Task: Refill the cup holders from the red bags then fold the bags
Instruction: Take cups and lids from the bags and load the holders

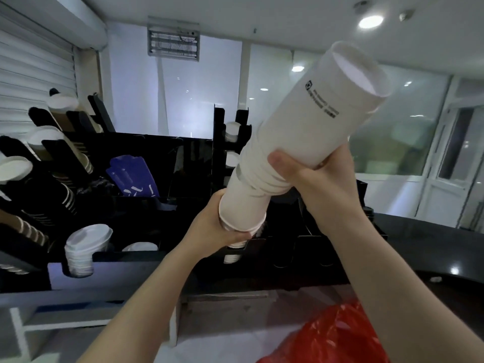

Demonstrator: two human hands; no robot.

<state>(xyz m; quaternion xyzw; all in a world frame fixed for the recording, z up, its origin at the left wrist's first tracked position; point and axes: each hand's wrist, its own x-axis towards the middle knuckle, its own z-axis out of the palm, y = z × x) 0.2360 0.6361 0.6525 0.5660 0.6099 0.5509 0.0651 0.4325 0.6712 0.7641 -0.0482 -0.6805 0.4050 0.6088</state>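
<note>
Both hands' fingers (239, 235) gripped the tilted paper-cup stack (309, 121), left hand (217, 229) at its 7 o'clock end, right hand (306, 176) mid-stack; kinked between, it might split.

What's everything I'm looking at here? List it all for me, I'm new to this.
white cup stack: one, white, tilted in the air
red bag: one, red, bottom right
black holder rack: one, black, behind the stack
ribbed cups: several stacks, brown and black, slanted in the rack's left side
white lid stack: one, white, lower left
blue sleeves: a few, blue, middle of the rack
grilled wall fixture: one, grey, high on the wall
left hand: grips the stack's lower end
right hand: grips the stack's middle
</note>
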